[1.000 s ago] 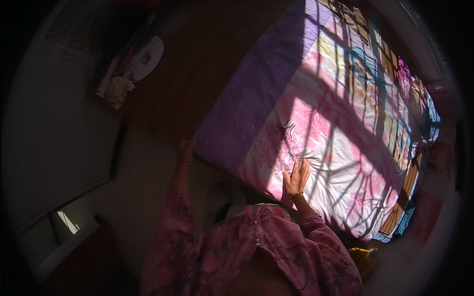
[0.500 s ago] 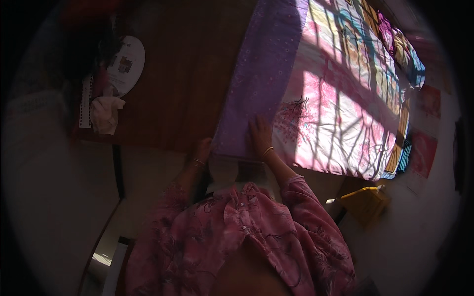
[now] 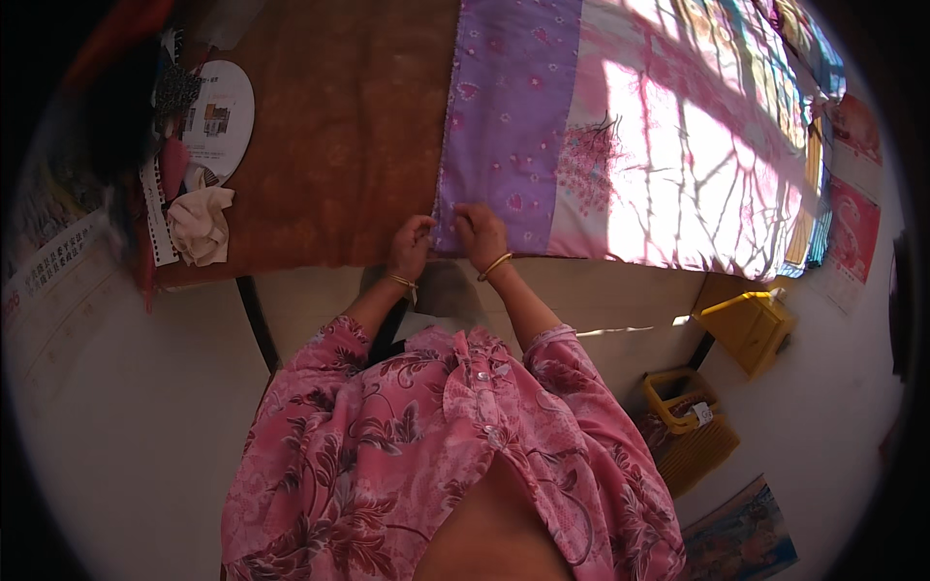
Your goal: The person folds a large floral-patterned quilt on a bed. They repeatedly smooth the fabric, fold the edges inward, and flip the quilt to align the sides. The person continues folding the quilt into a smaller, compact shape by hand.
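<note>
Purple flower-printed cloth [image 3: 509, 126] is pinched at its left edge, frame centre, by curled left hand [image 3: 411, 250] and right hand [image 3: 482, 237].

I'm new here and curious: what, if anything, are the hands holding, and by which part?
The left hand and right hand seem to pinch the purple cloth around its near left corner.

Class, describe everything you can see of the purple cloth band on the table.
The purple cloth band carries small white flowers and pink hearts, and looks like thin fabric. It lies mostly flat on the brown table, running from the near edge out of the picture's top. Its right side meets pink-and-white floral cloth. The right hand is on its near left corner, the left hand at that same edge; their exact grip is unclear.
</note>
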The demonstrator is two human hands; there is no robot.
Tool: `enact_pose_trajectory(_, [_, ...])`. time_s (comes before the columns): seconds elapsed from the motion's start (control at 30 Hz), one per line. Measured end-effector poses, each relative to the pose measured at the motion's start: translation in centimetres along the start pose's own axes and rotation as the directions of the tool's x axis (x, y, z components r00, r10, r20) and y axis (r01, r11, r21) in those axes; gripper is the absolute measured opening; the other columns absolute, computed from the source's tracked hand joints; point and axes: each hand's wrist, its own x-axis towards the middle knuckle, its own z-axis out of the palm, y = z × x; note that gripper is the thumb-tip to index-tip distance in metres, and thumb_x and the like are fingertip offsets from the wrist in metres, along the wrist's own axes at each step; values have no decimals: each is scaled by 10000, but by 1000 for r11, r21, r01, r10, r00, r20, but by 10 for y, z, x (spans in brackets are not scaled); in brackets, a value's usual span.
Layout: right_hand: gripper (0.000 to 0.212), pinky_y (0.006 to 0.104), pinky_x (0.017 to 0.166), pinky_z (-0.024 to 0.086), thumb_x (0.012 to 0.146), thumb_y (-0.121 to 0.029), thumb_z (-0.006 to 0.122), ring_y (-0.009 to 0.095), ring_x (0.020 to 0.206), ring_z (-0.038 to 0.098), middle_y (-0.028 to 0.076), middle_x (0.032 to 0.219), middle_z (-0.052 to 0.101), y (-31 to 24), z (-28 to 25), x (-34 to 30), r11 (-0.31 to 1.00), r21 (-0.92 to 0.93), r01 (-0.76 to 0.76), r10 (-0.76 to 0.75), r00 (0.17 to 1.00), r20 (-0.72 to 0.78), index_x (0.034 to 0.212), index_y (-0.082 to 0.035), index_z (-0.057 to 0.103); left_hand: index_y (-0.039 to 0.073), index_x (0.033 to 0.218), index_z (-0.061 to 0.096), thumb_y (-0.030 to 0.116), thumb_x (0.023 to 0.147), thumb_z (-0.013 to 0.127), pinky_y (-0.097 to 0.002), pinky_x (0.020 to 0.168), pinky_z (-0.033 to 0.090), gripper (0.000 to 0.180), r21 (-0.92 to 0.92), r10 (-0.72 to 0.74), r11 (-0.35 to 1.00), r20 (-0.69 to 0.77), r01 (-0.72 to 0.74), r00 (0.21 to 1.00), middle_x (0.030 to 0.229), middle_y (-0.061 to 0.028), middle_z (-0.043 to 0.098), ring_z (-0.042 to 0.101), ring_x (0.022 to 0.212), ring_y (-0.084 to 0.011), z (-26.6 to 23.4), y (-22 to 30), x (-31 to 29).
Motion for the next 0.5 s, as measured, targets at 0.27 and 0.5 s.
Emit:
enact_pose_trajectory(0.27, [182, 404, 746, 496, 788, -109, 600, 336, 828, 616, 145, 915, 648, 1, 1, 0, 989, 98, -111, 109, 994, 24, 953, -61, 660, -12, 862, 572, 33, 815, 627, -251, 470, 517, 85, 288, -226, 938, 98, 190, 969, 671, -69, 605, 606, 526, -141, 2, 17, 12])
enact_pose_trajectory(0.5, [175, 426, 725, 490, 807, -129, 589, 333, 805, 612, 146, 877, 634, -26, -8, -19, 979, 168, -112, 114, 993, -1, 952, -54, 651, -14, 814, 572, 24, 791, 639, -250, 435, 499, 80, 204, -142, 969, -11, 141, 990, 634, -71, 599, 593, 493, -140, -3, 5, 1])
